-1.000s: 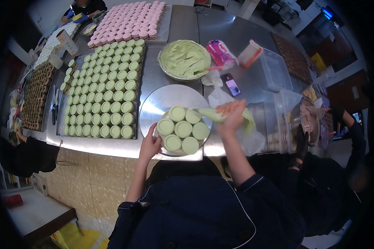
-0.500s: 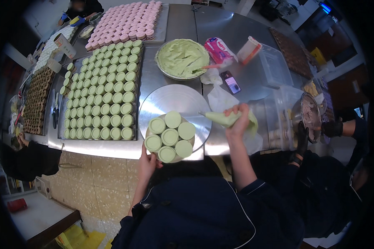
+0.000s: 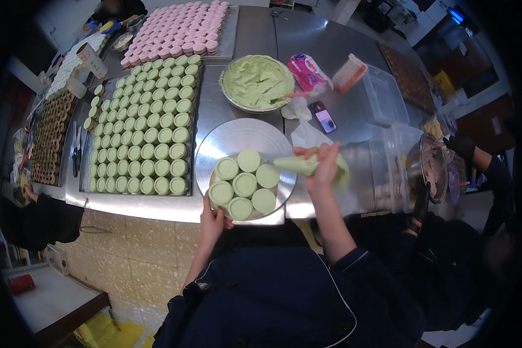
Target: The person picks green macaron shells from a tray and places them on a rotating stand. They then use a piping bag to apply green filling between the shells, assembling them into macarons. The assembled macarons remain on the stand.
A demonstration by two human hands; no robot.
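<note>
My left hand [image 3: 215, 219] grips the near-left edge of a round board [image 3: 259, 187] that lies over a metal disc [image 3: 243, 133]. Several flat green rounds sit on the board. Those at the left and middle, such as one green round [image 3: 226, 169], show a ring on top. The upper and right ones, such as another green round [image 3: 249, 160], look smooth. In my right hand [image 3: 323, 168] is a piping bag [image 3: 296, 165] of green cream, its fingers wrapped round it. The nozzle points left, close to the upper right rounds; whether it touches one I cannot tell.
A tray of green rounds [image 3: 134, 138] stands left, pink rounds [image 3: 182, 26] behind it. Beyond the disc are a bowl of green cream [image 3: 255, 81], a pink packet [image 3: 306, 69] and a phone [image 3: 323, 118]. At right, a co-worker's gloved hands are at a bowl [image 3: 432, 168] beside plastic bins [image 3: 388, 153].
The board with its rounds has shifted slightly right and away from me with my left hand. My right hand has brought the piping bag left, nearer the rounds. A co-worker's gloved hand has risen.
</note>
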